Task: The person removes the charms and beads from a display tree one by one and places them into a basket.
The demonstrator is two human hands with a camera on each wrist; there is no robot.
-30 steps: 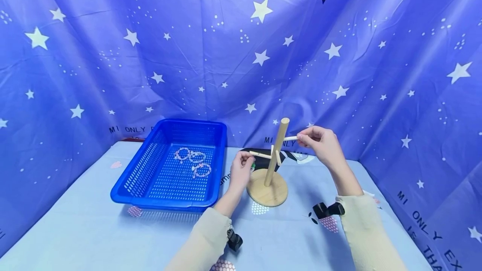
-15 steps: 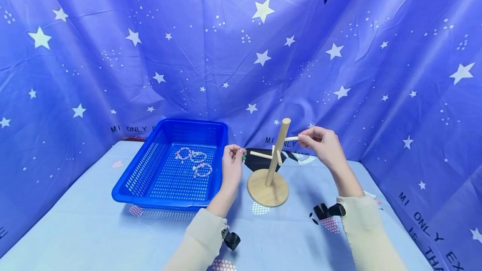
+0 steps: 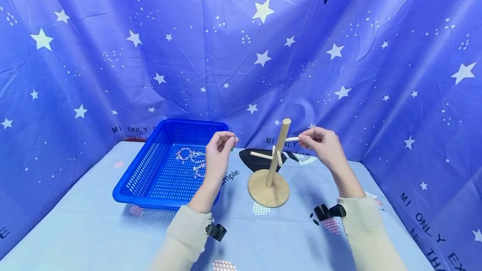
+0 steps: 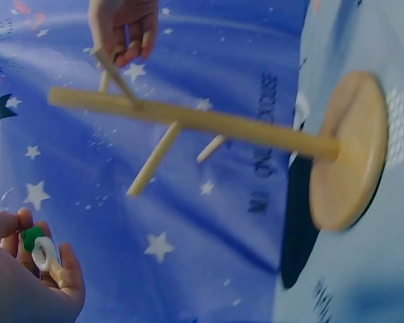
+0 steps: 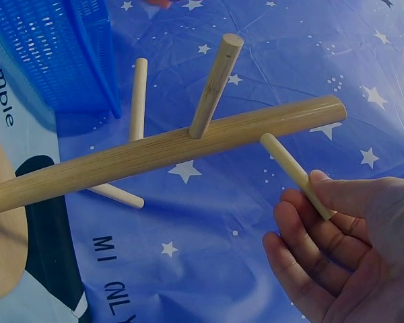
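A wooden peg stand (image 3: 276, 154) rises from its round base (image 3: 268, 193) on the blue tablecloth. My right hand (image 3: 303, 138) pinches the tip of the stand's upper right peg (image 5: 293, 171); the right wrist view shows the thumb and fingers (image 5: 323, 229) curled round the peg's end. My left hand (image 3: 230, 139) is raised between the stand and the blue basket (image 3: 132, 183). It pinches a small green and white beaded piece (image 4: 37, 245) in its fingertips. Several beaded bracelets (image 3: 190, 156) lie on the basket's floor.
A starry blue cloth (image 3: 241, 53) walls in the back and both sides of the table. The stand's other pegs (image 5: 138, 94) are bare. A black printed patch (image 3: 256, 160) lies on the tablecloth behind the stand.
My left hand has drawn away from the stand's left peg, moving left and up toward the basket with the beaded piece in its fingers. The right hand has kept its hold on the peg.
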